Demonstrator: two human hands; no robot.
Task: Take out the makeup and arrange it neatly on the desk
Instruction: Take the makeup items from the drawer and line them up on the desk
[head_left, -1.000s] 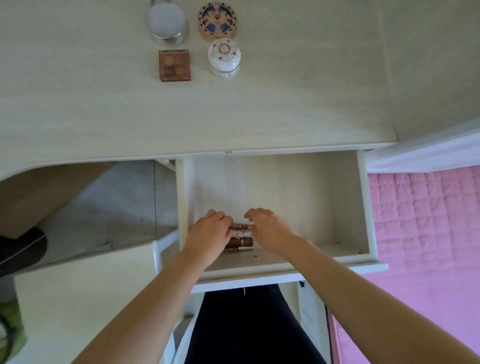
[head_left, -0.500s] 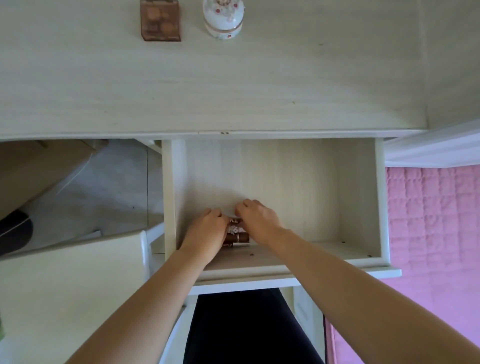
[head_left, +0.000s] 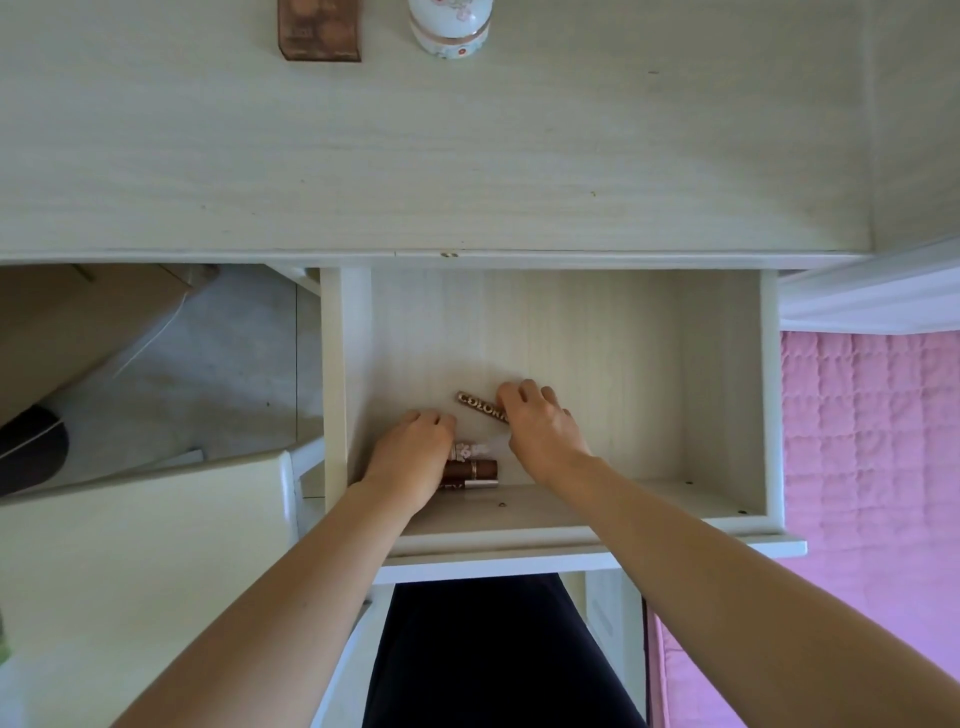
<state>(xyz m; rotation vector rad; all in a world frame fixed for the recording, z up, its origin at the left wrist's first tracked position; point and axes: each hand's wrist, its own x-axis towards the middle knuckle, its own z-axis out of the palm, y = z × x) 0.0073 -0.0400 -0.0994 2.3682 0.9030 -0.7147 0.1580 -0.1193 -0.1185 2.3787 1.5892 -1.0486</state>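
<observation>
In the head view, my right hand (head_left: 540, 423) is in the open drawer (head_left: 722, 395), in the middle of the frame, with its grip curled on one end of a brown tube (head_left: 479, 405) that lies slanted on the drawer floor. My left hand (head_left: 413, 454) is just left of it, resting over a small pile of tubes (head_left: 470, 467) near the front wall; I cannot tell if this grip is clamped on one or only lies on them.

I judge the tubes are light, stiff and smooth, so they may roll or slip. It is better to pinch each one at the middle, across its width.

Both my forearms reach forward and down from the lower frame, wrists bent a little. On the desk (head_left: 571, 156) at the upper edge stand a brown palette (head_left: 319, 31) and a white jar (head_left: 449, 28).
</observation>
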